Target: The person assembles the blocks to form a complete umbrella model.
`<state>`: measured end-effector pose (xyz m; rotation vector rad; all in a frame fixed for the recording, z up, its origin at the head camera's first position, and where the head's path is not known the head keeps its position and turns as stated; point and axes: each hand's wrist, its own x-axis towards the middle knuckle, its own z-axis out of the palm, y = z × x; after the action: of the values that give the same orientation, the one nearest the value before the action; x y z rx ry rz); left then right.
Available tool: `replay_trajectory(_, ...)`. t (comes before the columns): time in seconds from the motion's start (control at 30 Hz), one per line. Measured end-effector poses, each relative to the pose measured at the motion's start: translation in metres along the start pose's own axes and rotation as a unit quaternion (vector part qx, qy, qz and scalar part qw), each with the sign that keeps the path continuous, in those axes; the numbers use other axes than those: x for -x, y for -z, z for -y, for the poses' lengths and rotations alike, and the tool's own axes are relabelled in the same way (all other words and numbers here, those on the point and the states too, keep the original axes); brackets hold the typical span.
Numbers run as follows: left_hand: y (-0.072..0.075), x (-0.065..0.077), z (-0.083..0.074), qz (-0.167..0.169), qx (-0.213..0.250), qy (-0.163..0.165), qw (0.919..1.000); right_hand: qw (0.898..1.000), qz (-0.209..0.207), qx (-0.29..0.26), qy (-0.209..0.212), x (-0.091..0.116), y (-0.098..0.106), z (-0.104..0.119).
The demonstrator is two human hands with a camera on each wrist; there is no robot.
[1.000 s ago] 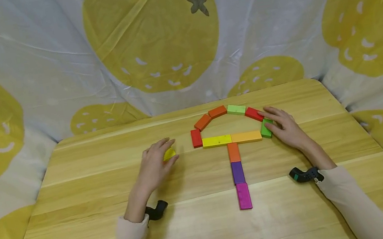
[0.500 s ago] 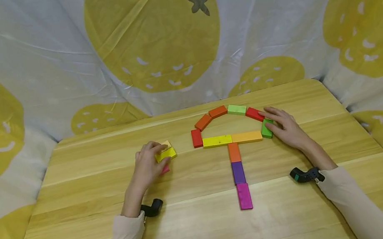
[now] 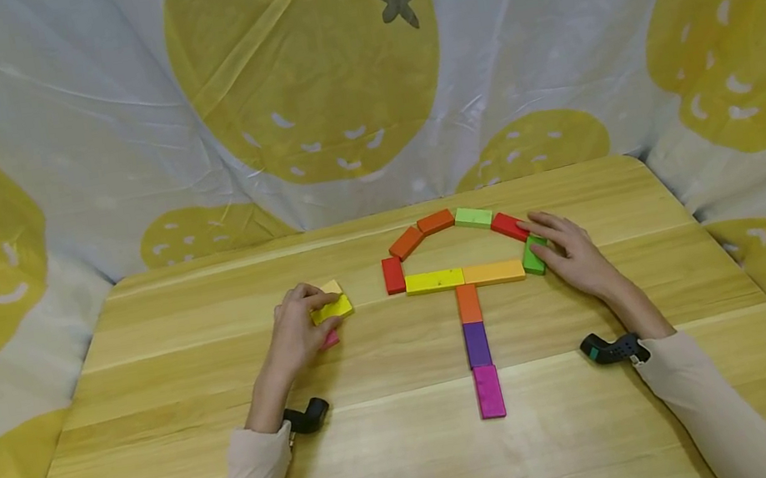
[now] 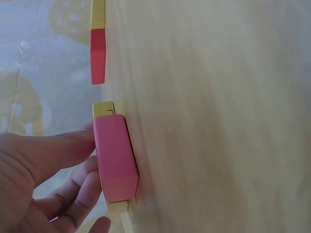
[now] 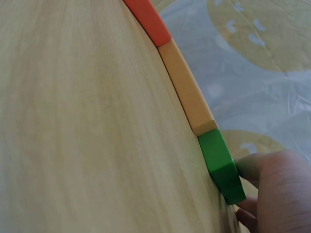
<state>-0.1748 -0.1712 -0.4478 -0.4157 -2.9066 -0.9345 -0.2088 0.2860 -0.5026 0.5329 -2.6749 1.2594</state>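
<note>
At centre left, my left hand (image 3: 294, 326) has its thumb and index finger on opposite edges of a yellow block (image 3: 337, 309), pinching it. A pale yellow block (image 3: 333, 287) shows just behind that one. A pink block (image 4: 116, 155) lies in front and partly under the hand. My right hand (image 3: 568, 254) rests at the right end of an arch of blocks, fingers loosely bent. Its fingertips lie at a red block (image 3: 508, 226), its thumb at a green block (image 5: 221, 165).
The arch continues left through a light green block (image 3: 473, 218), two orange blocks and another red block (image 3: 393, 275). A yellow (image 3: 433, 281) and light orange bar (image 3: 494, 274) closes its base. Orange, purple (image 3: 477, 344) and magenta (image 3: 488, 391) blocks run toward me on the wooden table (image 3: 407, 472).
My left hand has shifted left and its fingers have come down onto the yellow block, with the pale yellow and pink blocks now showing. The right hand has stayed in place.
</note>
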Motion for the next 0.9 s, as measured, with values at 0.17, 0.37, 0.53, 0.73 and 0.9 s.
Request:
replay_trajectory(0.17, -0.0012, 0.0004, 0.0004, -0.001, 0.01, 0.003, 0.9999, 1.0, 0.003, 0.002, -0.005, -0.0002, 0.0, -0.0008)
replay_trajectory(0.37, -0.0008, 0.0007, 0.0011, 0.004, 0.003, -0.003, 1.0, 1.0, 0.002, 0.001, -0.002, -0.0005, -0.0004, -0.001)
replay_trajectory(0.53, -0.001, 0.0005, 0.0038, 0.011, 0.016, 0.0, 0.9998, 1.0, 0.001, 0.0, 0.001, -0.0012, -0.0005, 0.0002)
replay_trajectory(0.73, -0.0032, 0.0, 0.004, 0.015, 0.028, 0.005, 0.9995, 1.0, 0.004, 0.002, -0.006, -0.0007, 0.0002, 0.0002)
replay_trajectory(0.9, -0.0044, -0.0008, 0.005, 0.002, 0.034, -0.004, 0.9994, 1.0, 0.007, 0.001, -0.012, -0.0006, 0.0009, 0.0017)
